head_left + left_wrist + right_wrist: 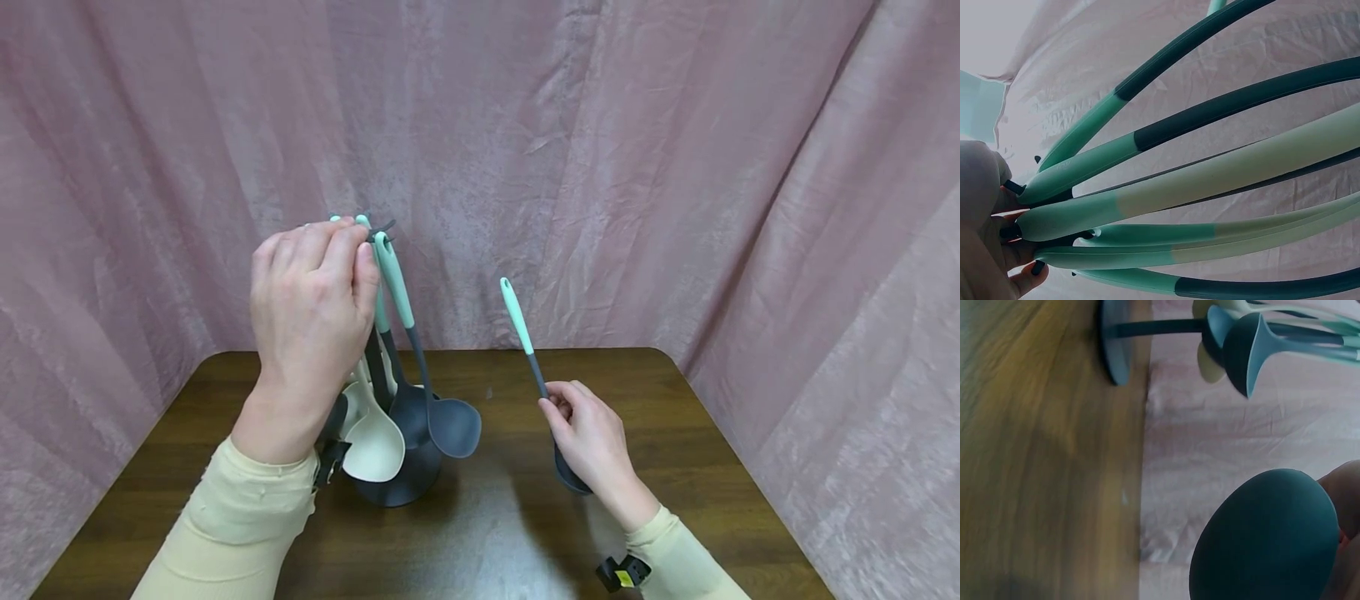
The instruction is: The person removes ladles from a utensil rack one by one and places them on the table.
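Note:
My left hand (315, 275) grips the top of a dark utensil stand (397, 487), its fingers curled over the hooked rim; the hand hides much of that top. Mint-handled utensils hang there, among them a cream spoon (377, 446) and a dark grey ladle (453, 427). In the left wrist view, several mint handles (1079, 215) hang from hooks beside the fingers. To the right, my right hand (592, 433) pinches another dark grey ladle (516, 317) by its shaft, mint handle up. Its bowl (1266, 537) fills the lower part of the right wrist view, partly behind the hand in the head view.
The stand's round base rests on a brown wooden table (487, 533). A pink curtain (480, 150) hangs behind the table and along both sides. The held ladle is apart from the stand, to its right.

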`<state>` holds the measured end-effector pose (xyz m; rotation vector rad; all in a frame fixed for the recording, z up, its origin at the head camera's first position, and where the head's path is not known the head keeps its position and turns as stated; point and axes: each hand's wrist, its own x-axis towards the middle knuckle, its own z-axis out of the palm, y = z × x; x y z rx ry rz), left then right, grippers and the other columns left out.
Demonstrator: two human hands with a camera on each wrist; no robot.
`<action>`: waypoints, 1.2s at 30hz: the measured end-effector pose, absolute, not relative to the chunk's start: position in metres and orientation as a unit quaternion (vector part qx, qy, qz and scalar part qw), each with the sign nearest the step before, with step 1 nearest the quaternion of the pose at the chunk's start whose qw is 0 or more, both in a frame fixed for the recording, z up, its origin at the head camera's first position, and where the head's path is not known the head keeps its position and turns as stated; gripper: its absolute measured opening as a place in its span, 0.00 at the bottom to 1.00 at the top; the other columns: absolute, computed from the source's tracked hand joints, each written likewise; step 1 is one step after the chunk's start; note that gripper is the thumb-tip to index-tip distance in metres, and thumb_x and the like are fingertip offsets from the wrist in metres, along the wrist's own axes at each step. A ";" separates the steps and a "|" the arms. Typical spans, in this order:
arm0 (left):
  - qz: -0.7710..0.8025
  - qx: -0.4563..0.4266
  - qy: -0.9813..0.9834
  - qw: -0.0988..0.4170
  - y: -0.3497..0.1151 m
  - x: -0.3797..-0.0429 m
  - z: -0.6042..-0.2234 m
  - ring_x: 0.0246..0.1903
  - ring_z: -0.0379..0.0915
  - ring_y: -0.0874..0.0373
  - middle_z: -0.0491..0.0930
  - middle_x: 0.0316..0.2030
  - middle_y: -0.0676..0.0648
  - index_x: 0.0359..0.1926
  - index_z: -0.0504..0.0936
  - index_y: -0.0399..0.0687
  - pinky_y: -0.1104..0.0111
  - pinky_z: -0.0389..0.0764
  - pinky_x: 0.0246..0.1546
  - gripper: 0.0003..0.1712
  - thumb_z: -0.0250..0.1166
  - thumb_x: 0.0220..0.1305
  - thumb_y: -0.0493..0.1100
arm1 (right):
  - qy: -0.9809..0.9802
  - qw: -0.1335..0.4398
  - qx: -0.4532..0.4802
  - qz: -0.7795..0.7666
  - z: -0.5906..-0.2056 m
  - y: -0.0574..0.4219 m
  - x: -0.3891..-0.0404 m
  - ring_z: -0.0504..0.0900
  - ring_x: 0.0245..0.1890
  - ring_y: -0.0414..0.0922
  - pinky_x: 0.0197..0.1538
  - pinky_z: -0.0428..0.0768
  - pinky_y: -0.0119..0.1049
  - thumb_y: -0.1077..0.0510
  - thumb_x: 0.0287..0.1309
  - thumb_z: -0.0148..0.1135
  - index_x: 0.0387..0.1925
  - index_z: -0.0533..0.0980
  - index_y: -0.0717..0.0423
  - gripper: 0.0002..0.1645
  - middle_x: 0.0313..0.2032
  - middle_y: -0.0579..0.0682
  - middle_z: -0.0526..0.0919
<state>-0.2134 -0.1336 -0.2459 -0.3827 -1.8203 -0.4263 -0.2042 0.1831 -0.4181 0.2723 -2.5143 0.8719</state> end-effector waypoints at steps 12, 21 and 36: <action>-0.183 -0.162 -0.775 0.583 -0.133 -0.216 -0.248 0.51 0.84 0.35 0.90 0.52 0.40 0.50 0.89 0.36 0.44 0.76 0.60 0.22 0.50 0.84 0.44 | -0.929 0.213 0.078 0.293 -0.435 0.207 -0.208 0.81 0.31 0.40 0.36 0.79 0.43 0.58 0.71 0.74 0.49 0.89 0.52 0.08 0.34 0.40 0.84; -0.184 -0.162 -0.774 0.584 -0.132 -0.217 -0.248 0.51 0.83 0.35 0.89 0.52 0.39 0.50 0.88 0.36 0.43 0.76 0.60 0.23 0.50 0.85 0.45 | -0.940 0.190 0.055 0.279 -0.443 0.225 -0.209 0.83 0.34 0.42 0.38 0.80 0.45 0.57 0.73 0.72 0.50 0.88 0.53 0.08 0.37 0.43 0.86; -0.183 -0.160 -0.777 0.581 -0.130 -0.215 -0.249 0.52 0.81 0.34 0.88 0.53 0.38 0.50 0.87 0.36 0.43 0.75 0.61 0.23 0.49 0.86 0.46 | -0.951 0.168 0.023 0.257 -0.455 0.253 -0.212 0.82 0.32 0.44 0.34 0.79 0.45 0.56 0.73 0.71 0.50 0.88 0.55 0.10 0.36 0.46 0.86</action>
